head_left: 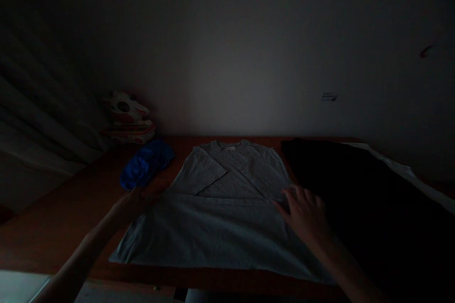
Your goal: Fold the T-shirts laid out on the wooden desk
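Observation:
A grey T-shirt (209,227) lies on a brown wooden table, collar toward the wall. Both sleeves are turned in across its front, and its lower part is folded up so the hem runs across the middle. At the left end of that hem, my left hand (137,202) is closed on the cloth; its fingertips are dim. My right hand (304,208) pinches the right end of the hem between thumb and fingers.
A shiny blue cloth bundle (144,164) lies left of the shirt. Behind it a cow-like figure (126,109) sits on a patterned box (131,133). Black cloth (355,199) covers the right side, with white cloth (401,168) beneath. A curtain (35,113) hangs at left.

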Demonstrator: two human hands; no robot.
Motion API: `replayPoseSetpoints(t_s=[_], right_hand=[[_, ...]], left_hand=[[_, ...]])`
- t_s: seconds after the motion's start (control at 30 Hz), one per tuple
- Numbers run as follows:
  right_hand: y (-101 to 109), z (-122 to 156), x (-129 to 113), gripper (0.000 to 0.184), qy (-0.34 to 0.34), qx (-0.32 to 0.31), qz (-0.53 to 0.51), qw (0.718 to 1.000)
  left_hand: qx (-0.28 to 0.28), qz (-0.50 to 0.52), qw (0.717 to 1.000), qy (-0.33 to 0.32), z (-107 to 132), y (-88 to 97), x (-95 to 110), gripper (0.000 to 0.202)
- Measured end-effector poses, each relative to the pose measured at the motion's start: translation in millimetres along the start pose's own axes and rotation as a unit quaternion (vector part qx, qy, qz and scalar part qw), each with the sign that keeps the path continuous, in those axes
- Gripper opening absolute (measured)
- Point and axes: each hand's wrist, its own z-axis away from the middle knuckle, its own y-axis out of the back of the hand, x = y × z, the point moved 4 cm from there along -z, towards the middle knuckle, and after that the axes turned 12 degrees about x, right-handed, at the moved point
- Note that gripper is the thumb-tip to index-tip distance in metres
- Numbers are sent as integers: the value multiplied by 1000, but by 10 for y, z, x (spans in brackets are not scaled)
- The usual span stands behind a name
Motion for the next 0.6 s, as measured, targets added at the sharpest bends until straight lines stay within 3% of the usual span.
replayPoseSetpoints(t_s=[0.07, 0.13, 0.2, 0.23, 0.3, 0.4, 0.5, 0.6], right_hand=[[135, 42, 346, 48, -37, -21, 69, 997], [196, 86, 708, 55, -99, -81, 66, 990], [195, 125, 964, 47, -158, -157, -8, 975], [187, 141, 1031, 42, -179, -188, -53, 964], [173, 166, 1049, 39, -197, -217, -131, 947], [148, 223, 947, 35, -196, -194, -175, 945], [96, 348, 913, 34, -207, -167, -159, 951], [77, 510, 995, 40, -229, -186, -171, 940]], left_hand=[[-60, 71, 994, 55, 65, 8, -65, 40], [-120, 167, 970, 133, 131, -2, -77, 47], [-128, 222, 950, 179, 186, 3, -30, 53], [-106, 216, 952, 188, 212, 18, 3, 53], [-56, 164, 966, 191, 289, 44, 87, 51], [2, 65, 982, 177, 470, 62, 253, 44], [30, 25, 987, 158, 671, 64, 397, 43], [34, 28, 988, 149, 831, 74, 426, 43]])
